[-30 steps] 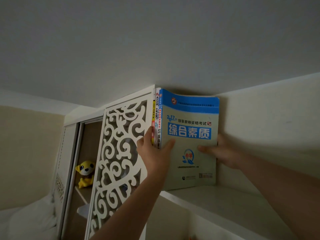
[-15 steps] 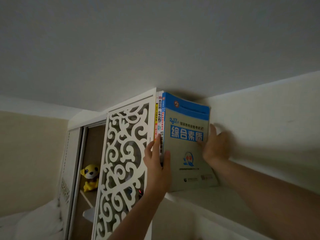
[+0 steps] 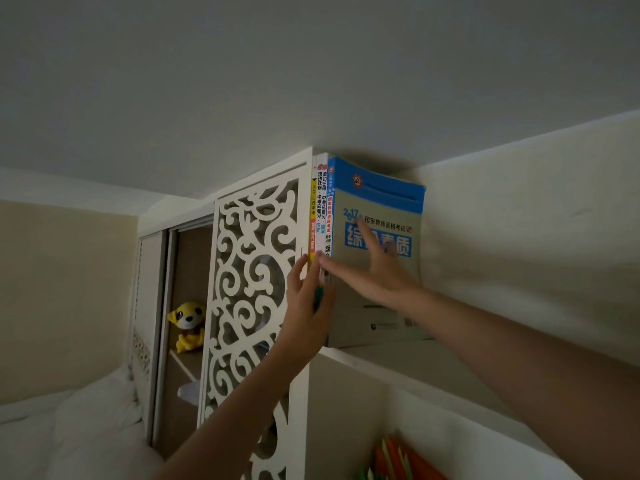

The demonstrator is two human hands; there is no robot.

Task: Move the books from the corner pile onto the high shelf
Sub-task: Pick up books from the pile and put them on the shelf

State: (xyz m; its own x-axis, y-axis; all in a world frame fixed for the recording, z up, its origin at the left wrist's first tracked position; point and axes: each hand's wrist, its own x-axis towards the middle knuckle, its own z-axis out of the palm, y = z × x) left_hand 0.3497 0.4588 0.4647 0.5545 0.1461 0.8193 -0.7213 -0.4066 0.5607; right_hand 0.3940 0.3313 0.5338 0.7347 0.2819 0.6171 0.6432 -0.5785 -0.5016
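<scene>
Up near the ceiling [image 3: 277, 81], a white high shelf [image 3: 398, 362] carries three books standing upright, their long axes vertical and their tops almost touching the ceiling. They sit at about 12 o'clock from the middle of the view, packed against a white carved lattice panel [image 3: 252, 271] that closes off the shelf's end at 9 o'clock from them. The outermost one, a grey and blue book [image 3: 391, 289], faces its front cover toward 3 o'clock and the viewer, spine toward the camera; a white-spined book [image 3: 323, 202] and a thin yellow-spined book [image 3: 313, 223] stand between it and the panel. A pale wall [image 3: 519, 237] runs behind the shelf toward 3 o'clock.

The left hand [image 3: 304, 306] reaches up from 7 o'clock with fingers straight and together, pressing on the spines. The right hand [image 3: 374, 275] comes in from 4 o'clock, fingers spread flat on the grey cover, thumb touching the spine edge; neither hand curls round anything.

Behind the panel, at 8 o'clock, a yellow plush toy [image 3: 187, 325] sits in a wardrobe niche. White bedding [image 3: 69, 427] lies at 7 o'clock. Orange and green items [image 3: 398, 459], too cropped to identify, show in the compartment under the shelf at 5 o'clock.
</scene>
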